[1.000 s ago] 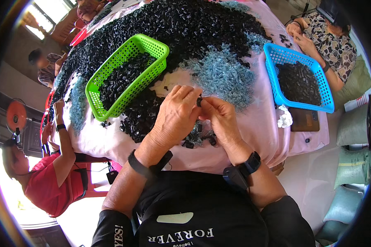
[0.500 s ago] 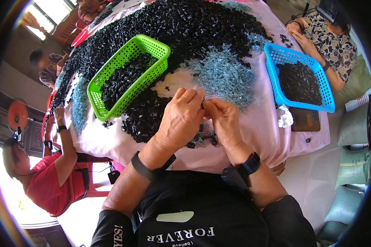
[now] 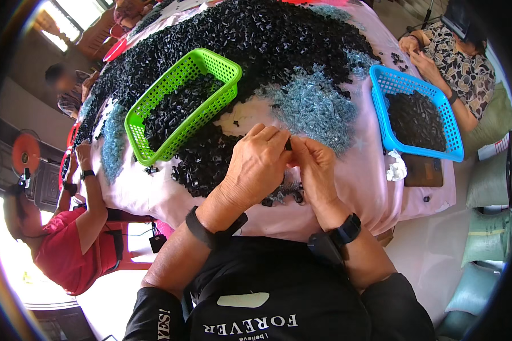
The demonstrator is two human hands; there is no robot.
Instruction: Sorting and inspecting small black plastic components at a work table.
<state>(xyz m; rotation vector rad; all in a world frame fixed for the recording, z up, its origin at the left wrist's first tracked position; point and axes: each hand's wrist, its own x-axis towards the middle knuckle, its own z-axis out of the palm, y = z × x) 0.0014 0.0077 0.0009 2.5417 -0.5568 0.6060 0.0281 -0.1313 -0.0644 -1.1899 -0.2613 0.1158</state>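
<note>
left hand [image 3: 257,163] and right hand [image 3: 317,169], both nearly closed, pinch a black part [image 3: 289,145] between fingertips, apparently to steady it.

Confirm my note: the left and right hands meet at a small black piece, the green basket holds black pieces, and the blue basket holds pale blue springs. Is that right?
Not quite: the head view shows the blue basket holding black pieces. The rest stands: left hand and right hand meet at a small black piece, and the green basket holds black pieces.
</note>
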